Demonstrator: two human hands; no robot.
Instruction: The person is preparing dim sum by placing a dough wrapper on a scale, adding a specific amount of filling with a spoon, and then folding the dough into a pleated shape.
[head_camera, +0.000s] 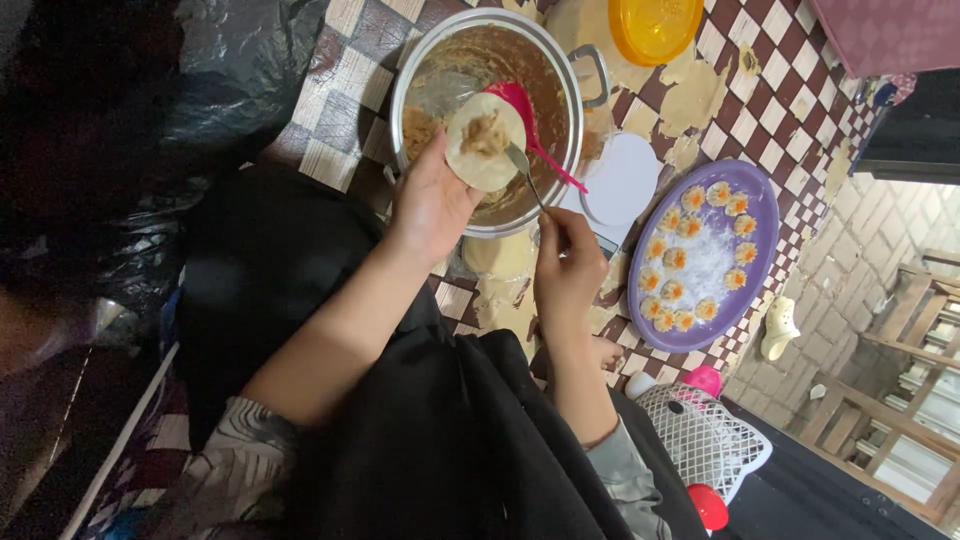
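Observation:
My left hand (428, 205) holds a round dough wrapper (478, 160) flat on its fingers above a big metal bowl (401, 80); a dab of brown filling (487, 132) lies on the wrapper. My right hand (566, 268) grips a small metal spoon (522, 166), whose tip touches the wrapper's edge. A pink spoon (535, 128) rests in the bowl, which holds more brown filling. Right of the bowl sits a purple plate (752, 262) with several filled dumplings in a ring.
A stack of white round wrappers (623, 178) lies between bowl and plate. A yellow bowl (654, 27) stands at the top. Scraps of dough lie on the checked tablecloth (345, 110). A black plastic bag (240, 60) is at the left, a white mesh basket (700, 435) at the bottom right.

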